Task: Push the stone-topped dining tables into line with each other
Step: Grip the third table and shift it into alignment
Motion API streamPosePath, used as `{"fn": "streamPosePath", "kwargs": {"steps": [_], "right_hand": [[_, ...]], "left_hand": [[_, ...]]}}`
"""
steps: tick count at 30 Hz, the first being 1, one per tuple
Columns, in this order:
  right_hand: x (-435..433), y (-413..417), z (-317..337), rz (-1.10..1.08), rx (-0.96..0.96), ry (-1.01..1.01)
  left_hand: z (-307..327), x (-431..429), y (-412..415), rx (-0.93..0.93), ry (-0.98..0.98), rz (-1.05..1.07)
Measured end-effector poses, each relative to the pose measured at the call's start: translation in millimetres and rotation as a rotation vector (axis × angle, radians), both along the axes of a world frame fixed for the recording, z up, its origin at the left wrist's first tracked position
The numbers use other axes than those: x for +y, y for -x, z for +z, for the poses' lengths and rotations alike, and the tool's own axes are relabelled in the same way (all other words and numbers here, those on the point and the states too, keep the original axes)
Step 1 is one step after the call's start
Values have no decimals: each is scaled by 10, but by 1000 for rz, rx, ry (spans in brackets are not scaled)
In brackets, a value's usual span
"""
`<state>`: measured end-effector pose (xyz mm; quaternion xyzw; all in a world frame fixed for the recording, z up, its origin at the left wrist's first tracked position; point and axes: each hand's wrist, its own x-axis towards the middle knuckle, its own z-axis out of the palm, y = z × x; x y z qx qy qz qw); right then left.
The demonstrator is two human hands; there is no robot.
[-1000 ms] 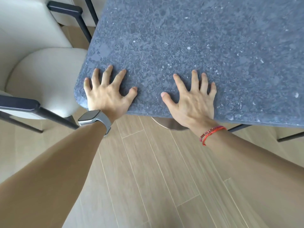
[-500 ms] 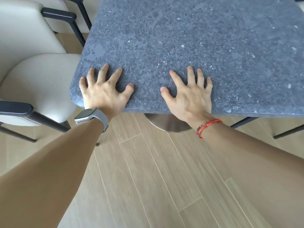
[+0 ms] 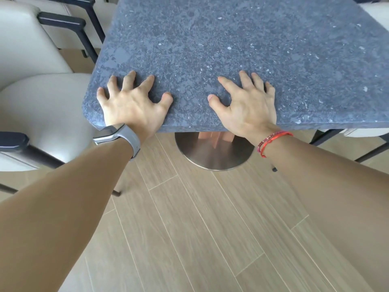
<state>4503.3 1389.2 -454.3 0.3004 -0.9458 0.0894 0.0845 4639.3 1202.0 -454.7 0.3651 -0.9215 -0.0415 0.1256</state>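
A dark grey speckled stone-topped table [image 3: 221, 43] fills the upper middle of the view, standing on a round brushed-metal base [image 3: 212, 152]. My left hand [image 3: 131, 102] presses on the top near its front left corner, fingers spread and arched, palm at the near edge. My right hand [image 3: 248, 102] lies spread on the top to the right, its heel at the same near edge. Both arms are stretched forward. Only this one table shows; no other table is in view.
A cream armchair [image 3: 42, 108] with dark arms stands tight against the table's left side, and another chair [image 3: 69, 32] sits behind it. Dark chair legs [image 3: 328, 138] show under the right edge. Wood-plank floor [image 3: 200, 228] lies between me and the table.
The table's near edge has moved away from me, so more of the metal base and floor shows. My hands have stayed on the top, and the left fingers now arch.
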Motion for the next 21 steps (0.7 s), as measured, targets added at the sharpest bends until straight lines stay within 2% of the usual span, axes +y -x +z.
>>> {"fn": "streamPosePath", "kwargs": {"steps": [21], "right_hand": [[1, 9, 32, 12, -18, -4]], "left_hand": [[30, -17, 13, -41, -18, 9]]}}
